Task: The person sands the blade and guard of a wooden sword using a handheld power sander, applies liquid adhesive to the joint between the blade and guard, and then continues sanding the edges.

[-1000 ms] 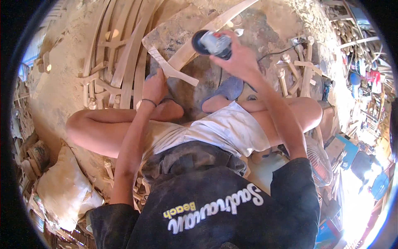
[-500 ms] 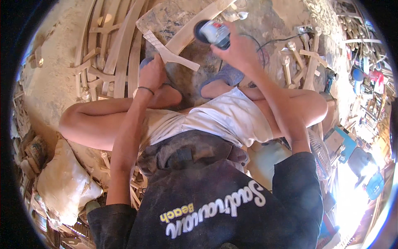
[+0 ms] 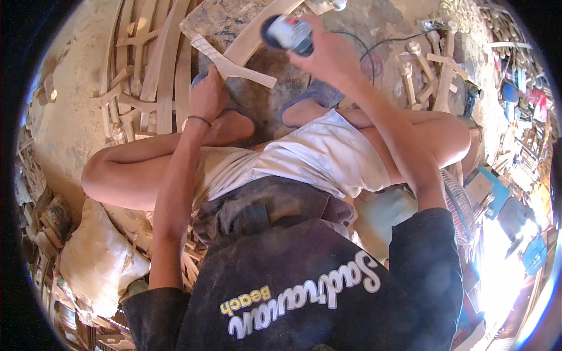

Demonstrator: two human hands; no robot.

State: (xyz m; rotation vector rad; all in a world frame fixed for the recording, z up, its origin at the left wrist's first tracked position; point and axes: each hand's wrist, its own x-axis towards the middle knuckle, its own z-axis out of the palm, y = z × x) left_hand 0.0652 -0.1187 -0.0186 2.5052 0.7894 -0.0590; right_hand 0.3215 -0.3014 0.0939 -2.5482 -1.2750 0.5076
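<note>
Ahead of my folded legs, my left hand [image 3: 208, 95] is closed around the lower end of a pale, Y-shaped piece of wood [image 3: 233, 69]. Pencil-like lines cross its upper left arm. To its right, my right hand [image 3: 332, 57] grips an angle grinder [image 3: 297, 36] with a silver-grey body. The grinder's dark round disc [image 3: 273, 31] faces left, apart from the forked piece. Behind the fork, a long wooden board [image 3: 253, 36] slants up to the right. Whether the fork touches the board I cannot tell.
A dark cord [image 3: 401, 48] runs right from near the grinder. Long curved wooden strips [image 3: 167, 79] lie at the left, and short wooden parts [image 3: 426, 73] at the right. A pale sack [image 3: 99, 257] sits at the lower left; a fan [image 3: 459, 210] stands by my right knee.
The whole view has shifted slightly, so the scene sits a little higher and further left. Both hands keep their holds, with the grinder still away from the forked wood.
</note>
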